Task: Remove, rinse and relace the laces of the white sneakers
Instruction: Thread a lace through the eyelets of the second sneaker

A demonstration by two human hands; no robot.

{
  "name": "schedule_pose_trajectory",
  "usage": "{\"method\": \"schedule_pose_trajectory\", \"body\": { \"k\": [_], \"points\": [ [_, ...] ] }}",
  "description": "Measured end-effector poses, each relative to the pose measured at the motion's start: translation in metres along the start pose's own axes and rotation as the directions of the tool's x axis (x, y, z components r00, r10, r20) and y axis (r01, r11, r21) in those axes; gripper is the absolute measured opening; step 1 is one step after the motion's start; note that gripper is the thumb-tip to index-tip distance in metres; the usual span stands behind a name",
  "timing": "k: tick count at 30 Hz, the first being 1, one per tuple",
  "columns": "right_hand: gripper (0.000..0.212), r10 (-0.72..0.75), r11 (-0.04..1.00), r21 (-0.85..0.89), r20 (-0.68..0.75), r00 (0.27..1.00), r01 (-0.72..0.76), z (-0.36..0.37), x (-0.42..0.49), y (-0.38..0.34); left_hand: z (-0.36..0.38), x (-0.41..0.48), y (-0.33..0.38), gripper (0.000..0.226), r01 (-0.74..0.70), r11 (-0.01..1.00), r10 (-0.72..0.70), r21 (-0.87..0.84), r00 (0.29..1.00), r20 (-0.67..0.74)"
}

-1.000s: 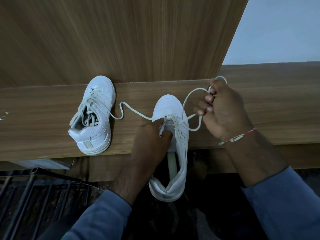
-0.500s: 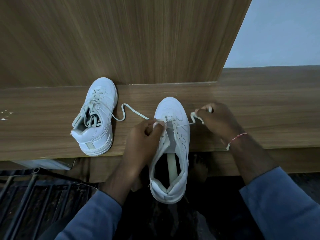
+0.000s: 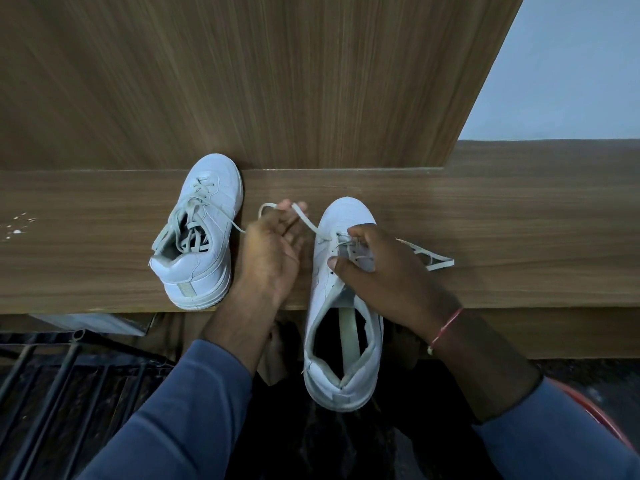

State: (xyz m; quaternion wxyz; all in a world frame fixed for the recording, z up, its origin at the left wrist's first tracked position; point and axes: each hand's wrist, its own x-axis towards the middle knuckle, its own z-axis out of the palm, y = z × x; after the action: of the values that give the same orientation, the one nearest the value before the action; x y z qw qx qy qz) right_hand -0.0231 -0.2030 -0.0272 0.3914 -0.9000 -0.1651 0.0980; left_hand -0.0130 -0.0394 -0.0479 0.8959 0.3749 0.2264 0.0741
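A half-laced sneaker (image 3: pixel 322 289) is steadied at the edge of the tabletop (image 3: pixel 519 220), its toe set on the wood and its heel hung out over the near side. Its eyelet flaps are clamped by the right hand (image 3: pixel 384 275), thumb on one side and fingers on the other, a red thread (image 3: pixel 450 322) worn at the wrist. Just left of that sneaker, the lace (image 3: pixel 304 218) is held up in the curled grip of the left hand (image 3: pixel 270 261); its other end is laid flat to the sneaker's right. A laced sneaker (image 3: pixel 207 258) is stood farther left, toe against the wooden panel (image 3: pixel 242 81).
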Motion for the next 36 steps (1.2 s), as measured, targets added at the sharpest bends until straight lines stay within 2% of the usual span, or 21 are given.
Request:
{"method": "schedule_pose_trajectory", "body": {
  "k": [2, 3, 4, 5, 6, 7, 8, 9, 10, 12, 14, 16, 17, 20, 24, 26, 28, 30, 32, 34, 36],
  "points": [
    [0.06, 0.006, 1.0, 0.006, 0.009, 1.0, -0.006, 0.0, 0.004, 0.004, 0.01, -0.008, 0.008, 0.019, -0.07, 0.997, 0.067, 0.035, 0.994, 0.091],
    [0.062, 0.002, 1.0, 0.008, 0.02, 1.0, -0.003, 0.0, 0.007, 0.007, 0.016, -0.016, 0.011, 0.021, -0.131, 0.973, 0.105, 0.188, 0.984, 0.144],
    [0.063, -0.009, 1.0, 0.018, 0.029, 1.0, 0.009, 0.0, 0.009, 0.007, 0.02, -0.024, 0.011, 0.021, -0.23, 0.877, 0.148, 0.421, 0.965, 0.218],
    [0.064, -0.015, 0.999, 0.047, 0.025, 1.0, 0.014, 0.001, 0.01, 0.008, 0.021, -0.03, 0.008, 0.016, -0.361, 0.677, 0.197, 0.642, 0.929, 0.315],
    [0.067, -0.024, 0.996, 0.09, 0.009, 1.0, 0.023, 0.001, 0.012, 0.009, 0.02, -0.034, 0.004, 0.011, -0.49, 0.423, 0.244, 0.762, 0.872, 0.425],
    [0.067, -0.041, 0.992, 0.121, -0.019, 0.999, 0.043, 0.001, 0.014, 0.01, 0.019, -0.037, 0.0, 0.01, -0.595, 0.198, 0.287, 0.779, 0.795, 0.535],
    [0.066, -0.07, 0.991, 0.113, -0.043, 0.997, 0.074, -0.001, 0.016, 0.01, 0.017, -0.039, -0.002, 0.011, -0.676, 0.049, 0.308, 0.735, 0.71, 0.633],
    [0.061, -0.111, 0.99, 0.081, -0.045, 0.993, 0.115, -0.003, 0.016, 0.008, 0.016, -0.04, -0.003, 0.017, -0.725, -0.024, 0.305, 0.689, 0.651, 0.695],
    [0.055, -0.165, 0.983, 0.076, -0.023, 0.986, 0.166, -0.005, 0.017, 0.008, 0.015, -0.04, -0.002, 0.023, -0.746, -0.051, 0.289, 0.664, 0.625, 0.725],
    [0.045, -0.277, 0.949, 0.168, 0.03, 0.96, 0.268, -0.004, 0.018, 0.009, 0.015, -0.04, 0.003, 0.022, -0.752, -0.058, 0.267, 0.657, 0.622, 0.736],
    [0.057, -0.332, 0.924, 0.212, 0.03, 0.943, 0.318, 0.0, 0.023, 0.013, 0.015, -0.042, 0.006, 0.015, -0.76, -0.103, 0.263, 0.641, 0.601, 0.755],
    [0.066, -0.397, 0.903, 0.176, -0.005, 0.918, 0.392, 0.004, 0.027, 0.015, 0.015, -0.042, 0.006, 0.01, -0.779, -0.123, 0.255, 0.615, 0.574, 0.778],
    [0.063, -0.43, 0.888, 0.164, -0.032, 0.902, 0.429, 0.004, 0.029, 0.015, 0.015, -0.042, 0.006, 0.009, -0.789, -0.114, 0.245, 0.603, 0.566, 0.787],
    [0.03, -0.453, 0.866, 0.16, -0.145, 0.879, 0.473, 0.005, 0.032, 0.013, 0.017, -0.043, 0.007, 0.014, -0.812, -0.019, 0.238, 0.583, 0.563, 0.791],
    [0.014, -0.348, 0.893, 0.209, -0.246, 0.905, 0.4, 0.006, 0.035, 0.011, 0.014, -0.043, 0.005, 0.017, -0.793, 0.112, 0.276, 0.599, 0.604, 0.748],
    [0.015, -0.274, 0.898, 0.234, -0.363, 0.891, 0.372, 0.005, 0.034, 0.005, 0.012, -0.04, 0.003, 0.016, -0.793, 0.132, 0.314, 0.595, 0.602, 0.734],
    [0.018, -0.125, 0.868, 0.37, -0.48, 0.868, 0.33, 0.002, 0.032, -0.003, 0.01, -0.037, 0.001, 0.016, -0.782, 0.138, 0.36, 0.608, 0.611, 0.705],
    [0.02, 0.057, 0.691, 0.673, -0.415, 0.908, 0.264, -0.003, 0.032, -0.011, 0.009, -0.034, -0.001, 0.015, -0.768, 0.149, 0.397, 0.623, 0.623, 0.674],
    [0.022, 0.097, 0.451, 0.873, -0.253, 0.963, 0.184, -0.007, 0.033, -0.015, 0.01, -0.034, -0.004, 0.015, -0.757, 0.152, 0.423, 0.635, 0.631, 0.65],
    [0.029, 0.091, 0.376, 0.917, -0.183, 0.979, 0.136, -0.01, 0.034, -0.015, 0.012, -0.035, -0.009, 0.015, -0.756, 0.166, 0.427, 0.633, 0.634, 0.645],
    [0.035, 0.126, 0.418, 0.899, -0.196, 0.972, 0.127, -0.014, 0.033, -0.015, 0.014, -0.036, -0.016, 0.014, -0.767, 0.166, 0.432, 0.619, 0.621, 0.654]
  ]
}}
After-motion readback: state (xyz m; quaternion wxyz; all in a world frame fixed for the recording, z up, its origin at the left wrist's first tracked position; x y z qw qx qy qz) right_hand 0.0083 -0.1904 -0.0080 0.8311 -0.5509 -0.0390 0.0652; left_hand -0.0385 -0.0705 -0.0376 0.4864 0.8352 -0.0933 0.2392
